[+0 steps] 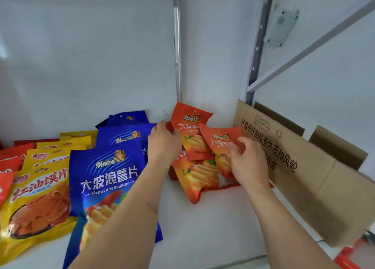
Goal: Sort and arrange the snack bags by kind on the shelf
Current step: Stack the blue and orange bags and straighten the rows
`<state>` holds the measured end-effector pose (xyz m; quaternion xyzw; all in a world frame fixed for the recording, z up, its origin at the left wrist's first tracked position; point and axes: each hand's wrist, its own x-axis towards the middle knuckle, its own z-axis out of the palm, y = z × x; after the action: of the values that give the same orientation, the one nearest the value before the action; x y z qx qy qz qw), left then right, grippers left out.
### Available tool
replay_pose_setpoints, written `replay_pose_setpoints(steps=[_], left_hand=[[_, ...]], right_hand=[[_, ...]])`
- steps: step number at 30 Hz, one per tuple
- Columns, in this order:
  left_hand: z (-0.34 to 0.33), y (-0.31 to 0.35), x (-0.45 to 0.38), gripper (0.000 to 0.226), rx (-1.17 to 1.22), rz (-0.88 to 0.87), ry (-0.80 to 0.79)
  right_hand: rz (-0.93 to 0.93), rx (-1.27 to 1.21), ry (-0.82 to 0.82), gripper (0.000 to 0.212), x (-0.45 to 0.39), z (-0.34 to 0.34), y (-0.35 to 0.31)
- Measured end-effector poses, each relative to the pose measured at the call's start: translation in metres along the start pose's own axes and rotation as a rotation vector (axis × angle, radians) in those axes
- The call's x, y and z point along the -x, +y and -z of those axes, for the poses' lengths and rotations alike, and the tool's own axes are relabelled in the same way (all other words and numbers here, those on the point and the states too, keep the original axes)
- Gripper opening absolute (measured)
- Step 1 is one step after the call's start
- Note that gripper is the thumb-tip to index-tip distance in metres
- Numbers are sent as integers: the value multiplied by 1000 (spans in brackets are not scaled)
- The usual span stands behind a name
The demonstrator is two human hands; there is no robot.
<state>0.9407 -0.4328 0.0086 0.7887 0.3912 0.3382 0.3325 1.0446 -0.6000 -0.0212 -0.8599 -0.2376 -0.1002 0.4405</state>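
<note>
Forearms: nearest to us, both reach up over the white shelf (203,224) toward its back right corner.
Left hand: our left hand (163,144) rests against the left edge of the orange bags, fingers curled round the edge of one; how firm the grip is we cannot tell.
Right hand: our right hand (248,163) lies on the front orange bag (220,138), fingers bent and pinching its lower part.
Orange bags: the orange bags (192,167) sit in a loose, overlapping heap in the corner, some propped against the wall, one lying flat in front.
Blue bags: the blue bags (105,177) stand in a row just left of the heap, one behind another.
Yellow bags: the yellow bags (38,193) form a row left of the blue, with red bags (12,157) at the far left edge.
Step in hand: we judge we are gathering the orange kind into its own row; the other kinds look already grouped.
Next move: we think the heap needs squaring up, each bag stood upright and face forward, without nudging the blue row beside it.
Surface: smooth white shelf board, lightly scuffed.
Room: white back wall (91,55) with a metal upright (177,45); a cardboard box (304,167) printed with black characters stands at the right, touching the heap; a grey shelf frame (304,51) rises behind it.
</note>
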Motion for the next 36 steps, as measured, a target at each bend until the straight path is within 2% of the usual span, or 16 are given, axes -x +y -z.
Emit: replay_pose_setpoints(steps=[7,10,13,14,18,24,28,36], left_hand=[[-46,12,-7,44,5,143,-5],[-50,20,-12,52,61,200,10],[-55,26,-17,62,245,307,5],[-56,27,-17,59,323,348,9],[-59,28,-9,15,665,446,-46],[-52,27,12,22,968,414,-61],[-42,29,20,42,968,376,-189],[-23,27,34,40,1029,358,-262]], right_hand=[[-164,59,-194,62,-21,-6,38],[-209,93,-253,67,-23,-11,40],[-204,106,-284,70,-23,-14,39],[-199,101,-292,70,-23,-15,39],[-157,19,-294,70,-21,-13,40],[-63,-57,-334,67,-13,-12,35],[-1,-143,-345,66,-8,-10,33],[72,-234,-367,66,1,-14,22]])
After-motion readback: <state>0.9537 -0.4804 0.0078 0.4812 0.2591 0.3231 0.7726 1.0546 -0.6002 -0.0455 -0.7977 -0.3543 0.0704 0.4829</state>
